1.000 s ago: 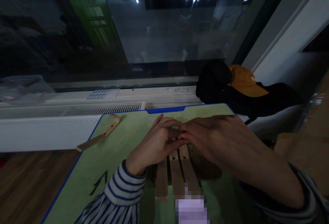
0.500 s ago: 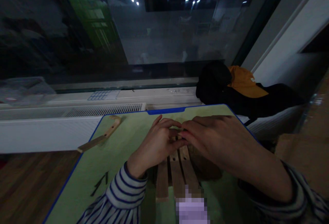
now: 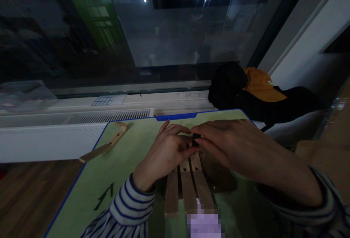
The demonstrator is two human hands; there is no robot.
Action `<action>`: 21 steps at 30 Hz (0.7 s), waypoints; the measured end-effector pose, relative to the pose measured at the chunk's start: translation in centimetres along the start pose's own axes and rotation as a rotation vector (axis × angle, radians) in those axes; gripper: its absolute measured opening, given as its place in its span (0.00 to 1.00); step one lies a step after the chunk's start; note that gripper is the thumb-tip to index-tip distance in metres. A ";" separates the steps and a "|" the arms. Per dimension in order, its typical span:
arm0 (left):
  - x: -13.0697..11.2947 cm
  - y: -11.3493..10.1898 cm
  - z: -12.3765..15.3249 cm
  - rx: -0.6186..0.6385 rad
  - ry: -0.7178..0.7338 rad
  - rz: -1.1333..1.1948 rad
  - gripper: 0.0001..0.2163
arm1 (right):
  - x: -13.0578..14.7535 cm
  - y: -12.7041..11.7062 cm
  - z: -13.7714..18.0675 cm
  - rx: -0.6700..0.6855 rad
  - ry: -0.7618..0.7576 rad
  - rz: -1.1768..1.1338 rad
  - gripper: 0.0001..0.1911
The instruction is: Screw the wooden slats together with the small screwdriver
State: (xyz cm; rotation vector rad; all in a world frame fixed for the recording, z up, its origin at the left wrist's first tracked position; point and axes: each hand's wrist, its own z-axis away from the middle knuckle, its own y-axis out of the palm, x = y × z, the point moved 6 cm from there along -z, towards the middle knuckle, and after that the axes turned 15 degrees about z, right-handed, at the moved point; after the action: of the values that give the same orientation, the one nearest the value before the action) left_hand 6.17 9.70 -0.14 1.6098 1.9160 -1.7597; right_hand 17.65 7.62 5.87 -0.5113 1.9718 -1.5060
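Observation:
Three wooden slats with drilled holes lie side by side before me, the left slat (image 3: 172, 194), the middle slat (image 3: 188, 190) and the right slat (image 3: 202, 188). My left hand (image 3: 171, 147) bends over their far ends, thumb and fingers closed together; what they grip is hidden. From the other side my right hand (image 3: 229, 141) pinches a small dark piece (image 3: 196, 139) between thumb and forefinger, above the slats' far ends. The fingertips of both hands nearly meet there. A brown rounded object (image 3: 221, 176) lies under my right hand, partly covered; its kind is unclear.
A curved wooden piece with holes (image 3: 111, 144) overhangs the left edge of the green, blue-rimmed table (image 3: 136, 136). Thin black pieces (image 3: 105, 196) lie at left, a blurred purple thing (image 3: 205, 225) in front. Behind are a radiator (image 3: 109, 117), a sill and an orange cap (image 3: 262, 85).
My right hand has shifted slightly, and the dark piece between its fingertips now shows. My left hand stays almost in place. The view has tilted a little.

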 end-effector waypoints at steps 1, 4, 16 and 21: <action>-0.1 -0.1 0.0 -0.016 0.001 -0.003 0.05 | 0.0 0.0 0.0 -0.003 -0.003 -0.001 0.07; -0.2 -0.3 -0.1 -0.031 0.008 0.010 0.06 | 0.2 0.0 0.0 -0.004 -0.011 -0.011 0.08; -0.1 0.0 -0.1 -0.008 0.053 0.147 0.03 | 0.7 -0.1 0.1 0.002 -0.032 0.034 0.11; 0.3 -0.3 -0.1 0.040 0.024 0.180 0.07 | 1.0 0.3 0.0 0.025 -0.018 0.027 0.11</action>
State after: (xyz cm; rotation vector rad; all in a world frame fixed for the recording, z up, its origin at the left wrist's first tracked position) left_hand 5.85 9.97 -0.07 1.7632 1.6947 -1.7239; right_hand 16.93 7.09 5.36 -0.4834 1.9365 -1.5027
